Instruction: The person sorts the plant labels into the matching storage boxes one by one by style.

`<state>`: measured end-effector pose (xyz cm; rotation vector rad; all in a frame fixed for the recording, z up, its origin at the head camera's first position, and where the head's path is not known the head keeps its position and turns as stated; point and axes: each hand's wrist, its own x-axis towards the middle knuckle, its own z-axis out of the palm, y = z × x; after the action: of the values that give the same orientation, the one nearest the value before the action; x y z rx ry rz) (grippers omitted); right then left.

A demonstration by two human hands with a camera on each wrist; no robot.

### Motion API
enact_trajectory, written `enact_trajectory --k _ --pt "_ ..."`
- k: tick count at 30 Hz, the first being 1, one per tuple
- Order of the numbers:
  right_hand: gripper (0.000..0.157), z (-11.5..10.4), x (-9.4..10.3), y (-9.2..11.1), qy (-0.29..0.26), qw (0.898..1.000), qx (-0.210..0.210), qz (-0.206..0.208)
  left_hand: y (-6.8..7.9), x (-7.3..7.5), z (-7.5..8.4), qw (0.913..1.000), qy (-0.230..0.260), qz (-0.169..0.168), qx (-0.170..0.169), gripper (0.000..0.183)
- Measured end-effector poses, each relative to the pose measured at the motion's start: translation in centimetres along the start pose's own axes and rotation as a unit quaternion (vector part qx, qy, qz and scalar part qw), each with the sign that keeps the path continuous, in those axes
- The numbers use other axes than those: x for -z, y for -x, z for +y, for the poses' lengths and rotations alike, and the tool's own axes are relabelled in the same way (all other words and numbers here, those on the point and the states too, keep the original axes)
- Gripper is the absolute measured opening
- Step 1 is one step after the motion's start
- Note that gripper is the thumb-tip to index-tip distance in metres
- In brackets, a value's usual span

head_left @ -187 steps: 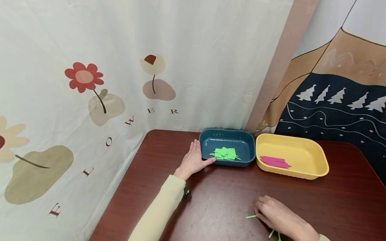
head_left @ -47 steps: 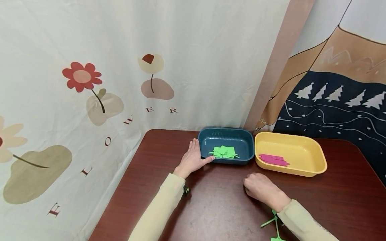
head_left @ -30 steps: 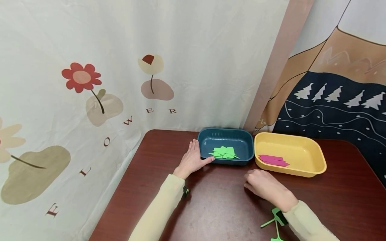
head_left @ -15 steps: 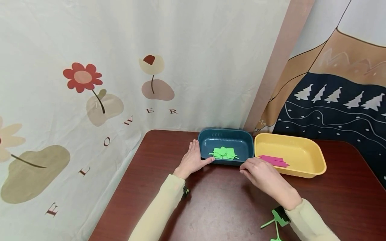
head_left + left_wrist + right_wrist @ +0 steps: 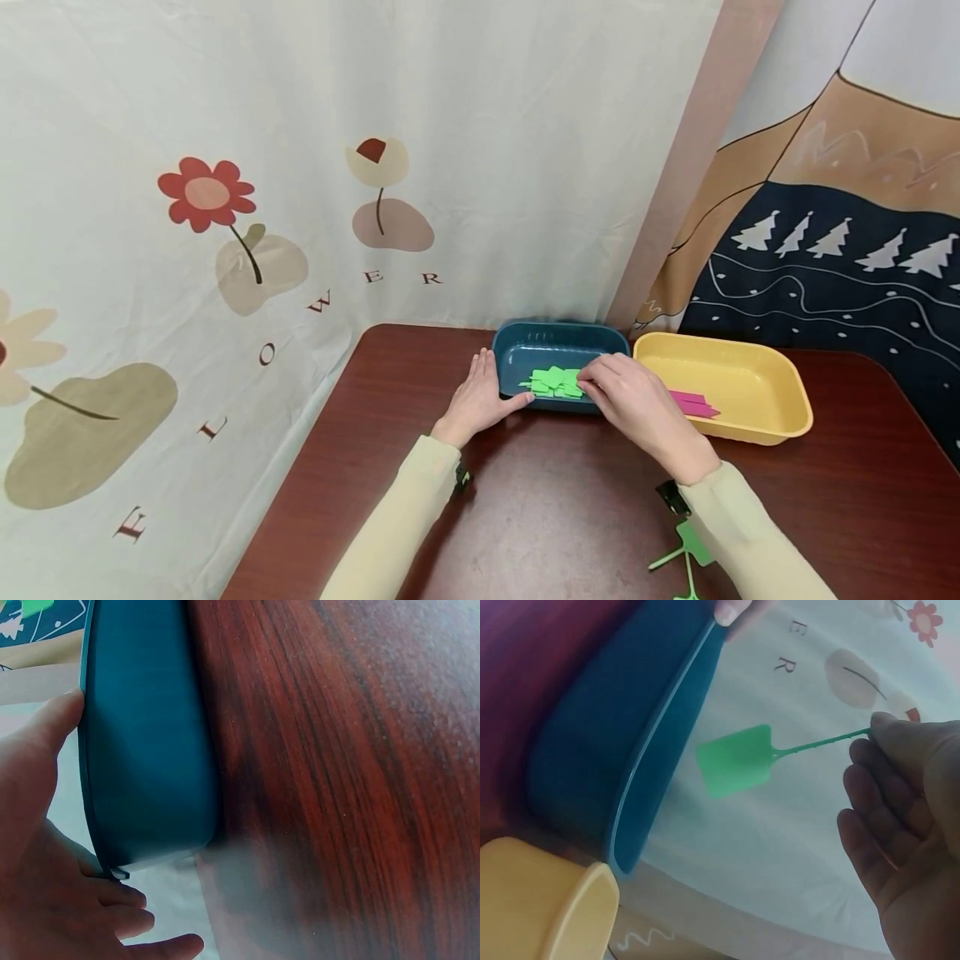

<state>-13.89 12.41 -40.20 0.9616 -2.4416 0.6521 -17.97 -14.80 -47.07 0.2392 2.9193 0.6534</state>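
Observation:
My left hand (image 5: 480,396) rests at the near left corner of the dark teal basin (image 5: 555,346). Its thumb lies on the near rim, with the straight fingers along the outside. A pile of green tags (image 5: 553,381) lies in that basin. Above the basin's right part is my right hand (image 5: 637,404). In the right wrist view, its thumb and finger pinch the thin stem end of a green flag-shaped tag (image 5: 739,761), whose square plate points toward the basin. The held tag blends with the pile in the head view. More loose green tags (image 5: 696,546) lie by the right sleeve, partly covered.
A yellow basin (image 5: 757,383) stands right of the teal one, holding magenta pointed strips (image 5: 696,404) partly hidden by my right hand. Both stand on a dark red-brown table (image 5: 540,517). A flower-patterned curtain (image 5: 495,167) hangs behind it.
My right hand took a green tag from the table's near right, then moved forward and left, rising over the teal basin. The left hand has stayed on the basin's corner.

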Motion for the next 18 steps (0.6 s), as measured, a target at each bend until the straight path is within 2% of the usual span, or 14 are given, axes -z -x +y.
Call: enact_trajectory --k 7,18 --pt "0.017 1.3 -1.8 -1.6 0.019 1.0 0.013 0.0 0.1 0.1 0.0 1.0 -0.003 0.003 -0.002 0.116" --pt "0.01 3.1 -6.3 -2.9 0.057 0.997 0.008 -0.05 0.1 -0.1 -0.1 0.9996 -0.027 0.003 -0.007 0.114"
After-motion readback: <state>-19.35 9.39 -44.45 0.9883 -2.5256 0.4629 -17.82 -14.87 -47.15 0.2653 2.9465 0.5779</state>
